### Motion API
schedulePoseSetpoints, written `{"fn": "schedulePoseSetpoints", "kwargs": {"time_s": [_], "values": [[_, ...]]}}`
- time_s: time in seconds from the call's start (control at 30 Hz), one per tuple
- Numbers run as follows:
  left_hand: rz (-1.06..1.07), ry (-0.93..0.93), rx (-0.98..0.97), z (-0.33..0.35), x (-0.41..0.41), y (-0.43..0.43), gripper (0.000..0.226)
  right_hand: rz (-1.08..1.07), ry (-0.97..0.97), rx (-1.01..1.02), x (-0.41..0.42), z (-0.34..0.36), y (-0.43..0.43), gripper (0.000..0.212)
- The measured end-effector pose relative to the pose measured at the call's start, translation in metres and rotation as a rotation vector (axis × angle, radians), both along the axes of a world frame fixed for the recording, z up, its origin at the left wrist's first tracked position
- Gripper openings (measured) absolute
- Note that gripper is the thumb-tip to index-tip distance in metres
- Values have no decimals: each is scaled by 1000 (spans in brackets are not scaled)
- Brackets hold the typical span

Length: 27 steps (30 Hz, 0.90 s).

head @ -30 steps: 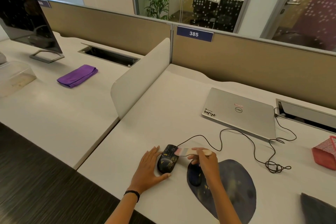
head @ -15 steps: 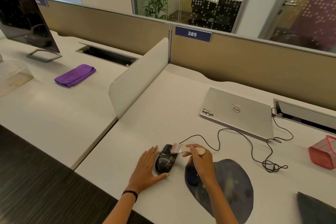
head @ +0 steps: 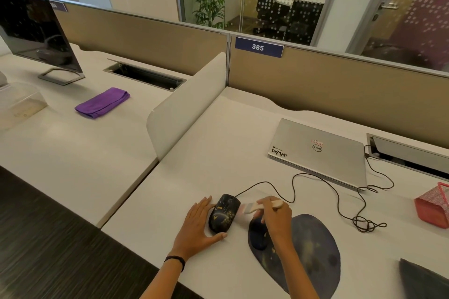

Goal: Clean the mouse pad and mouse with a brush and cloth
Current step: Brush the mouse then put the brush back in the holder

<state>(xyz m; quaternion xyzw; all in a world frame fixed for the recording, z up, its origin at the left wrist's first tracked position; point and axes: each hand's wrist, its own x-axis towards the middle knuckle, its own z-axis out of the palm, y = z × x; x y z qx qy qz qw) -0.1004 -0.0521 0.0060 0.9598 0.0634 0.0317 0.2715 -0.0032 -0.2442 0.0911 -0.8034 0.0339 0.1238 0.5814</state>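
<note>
Brush [head: 252, 209] bristles off mouse [head: 224, 212] top, now beside its right flank

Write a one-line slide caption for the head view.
Left hand braces the mouse on the desk beside the mouse pad; right hand holds a brush to its side.

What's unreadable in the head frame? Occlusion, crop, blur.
- Brush bristles: motion-blurred in the head view, so contact with the mouse is unclear.
- Mouse pad: left part hidden by the right hand and forearm, and its lower end is cut by the bottom edge.
- Red basket: cut by the right edge.
- Dark item, bottom right: cropped, unidentifiable.
- Left desk's sign: partly behind the monitor, text unreadable.
</note>
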Motion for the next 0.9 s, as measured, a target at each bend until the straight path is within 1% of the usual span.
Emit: {"fn": "schedulePoseSetpoints", "kwargs": {"time_s": [0.1,0.2,0.3,0.4,0.43,0.5,0.6,0.67,0.73,0.83,0.9], "values": [[4,4,4,1,0,0,90,55,21,98,0,1,3,23],[6,10,2,2,-1,0,90,111,16,23,-4,1,5,24],[4,19,10,2,-1,0,89,65,-46,-64,-4,5,4,23],[9,19,-4,3,-1,-1,88,85,-53,29,-3,7,7,22],[6,22,-1,3,-1,-1,88,104,-45,28,-4,6,7,22],[3,25,0,2,-1,-1,86,132,-39,-36,-6,5,7,23],[6,24,-8,2,-1,-1,86,81,-82,-111,-5,7,3,23],[9,20,-14,0,0,0,87,59,-88,-44,-4,7,2,21],[8,24,-5,0,0,0,88,90,-57,39,-6,5,2,21],[6,21,2,0,0,0,87,139,-25,1,-7,1,2,23],[3,21,1,0,0,0,86,97,-43,-37,-5,3,1,25]]}}
